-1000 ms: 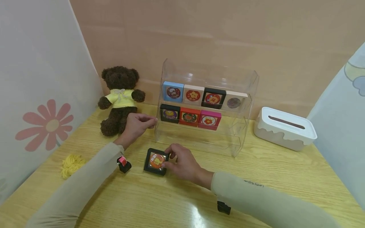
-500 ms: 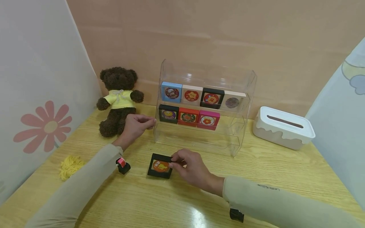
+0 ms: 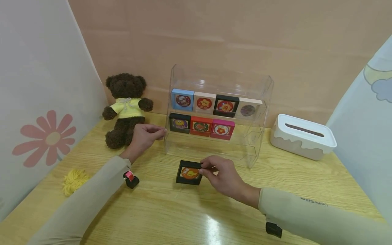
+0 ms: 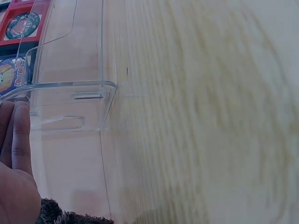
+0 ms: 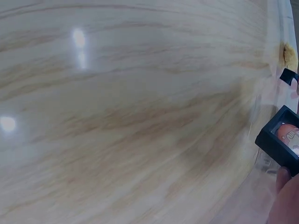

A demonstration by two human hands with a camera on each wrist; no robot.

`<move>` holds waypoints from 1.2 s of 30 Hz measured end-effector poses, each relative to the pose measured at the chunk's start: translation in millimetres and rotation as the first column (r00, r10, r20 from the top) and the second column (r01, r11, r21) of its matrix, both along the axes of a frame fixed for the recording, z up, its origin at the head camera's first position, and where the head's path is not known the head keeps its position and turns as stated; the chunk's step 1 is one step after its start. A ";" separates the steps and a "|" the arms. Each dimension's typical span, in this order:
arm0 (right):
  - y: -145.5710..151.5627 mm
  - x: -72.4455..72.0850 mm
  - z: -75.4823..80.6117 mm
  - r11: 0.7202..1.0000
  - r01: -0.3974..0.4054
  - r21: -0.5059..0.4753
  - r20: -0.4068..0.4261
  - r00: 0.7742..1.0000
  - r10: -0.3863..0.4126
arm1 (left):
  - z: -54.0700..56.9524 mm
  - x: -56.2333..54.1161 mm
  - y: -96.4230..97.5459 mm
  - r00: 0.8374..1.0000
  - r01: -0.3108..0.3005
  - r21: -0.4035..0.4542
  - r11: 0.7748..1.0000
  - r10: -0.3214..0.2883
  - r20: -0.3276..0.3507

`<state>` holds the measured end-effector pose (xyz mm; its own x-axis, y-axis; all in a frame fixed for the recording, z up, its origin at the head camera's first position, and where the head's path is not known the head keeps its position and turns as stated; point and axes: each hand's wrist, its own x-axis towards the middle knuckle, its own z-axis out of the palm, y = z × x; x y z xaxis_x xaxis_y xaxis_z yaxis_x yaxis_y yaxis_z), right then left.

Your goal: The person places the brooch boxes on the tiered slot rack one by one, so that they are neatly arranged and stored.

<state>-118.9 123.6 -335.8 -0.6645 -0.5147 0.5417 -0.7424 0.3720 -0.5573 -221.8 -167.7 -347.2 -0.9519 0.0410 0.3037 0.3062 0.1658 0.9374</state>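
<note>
In the head view my right hand [image 3: 225,175] pinches the right edge of a small black square display frame [image 3: 178,173]. The frame has an orange round picture with a yellow figure and is tilted, lifted off the table. The right wrist view shows the frame [image 5: 275,147] at its right edge, with part of the hand [image 5: 286,200] below. My left hand [image 3: 145,140] pinches the left side of a clear acrylic display rack [image 3: 211,148]. The left wrist view shows the left hand's fingers [image 4: 21,140] against that rack [image 4: 70,86]; the thumb is hidden there.
Several small frames stand on the rack, among them a blue one [image 3: 173,98] and a pink one [image 3: 231,128]. A brown teddy bear [image 3: 127,109] sits left of it, a white tissue box [image 3: 301,149] right. Yellow yarn [image 3: 73,182] lies near my left sleeve.
My right hand has lifted the black frame from the table and carried it to the right, tilting it more upright. The left hand has stayed at the rack's side.
</note>
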 end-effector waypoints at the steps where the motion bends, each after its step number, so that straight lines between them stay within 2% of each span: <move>1: 2.7 -0.3 0.9 1.000 0.007 0.004 -0.005 1.000 -0.007 | -0.2 0.0 0.1 1.000 0.001 0.001 1.000 -0.001 0.003; 23: 59.0 -9.6 20.2 0.988 0.140 0.062 -0.111 0.985 -0.132 | 1.0 0.5 -1.2 1.000 0.002 0.030 1.000 -0.002 0.010; 31: 73.4 -14.3 31.0 0.976 0.195 0.092 -0.163 0.970 -0.178 | 1.6 1.5 0.7 1.000 0.006 0.031 1.000 -0.006 0.015; 36: 85.1 -18.7 39.4 0.965 0.239 0.113 -0.218 0.953 -0.210 | 1.5 2.2 0.6 1.000 0.003 0.030 1.000 -0.003 0.014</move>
<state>-137.6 208.7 -296.5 -0.6550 -0.4433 0.6120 -0.7228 0.6038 -0.3362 -219.6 -167.1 -345.6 -0.9559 0.0347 0.2916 0.2936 0.1369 0.9461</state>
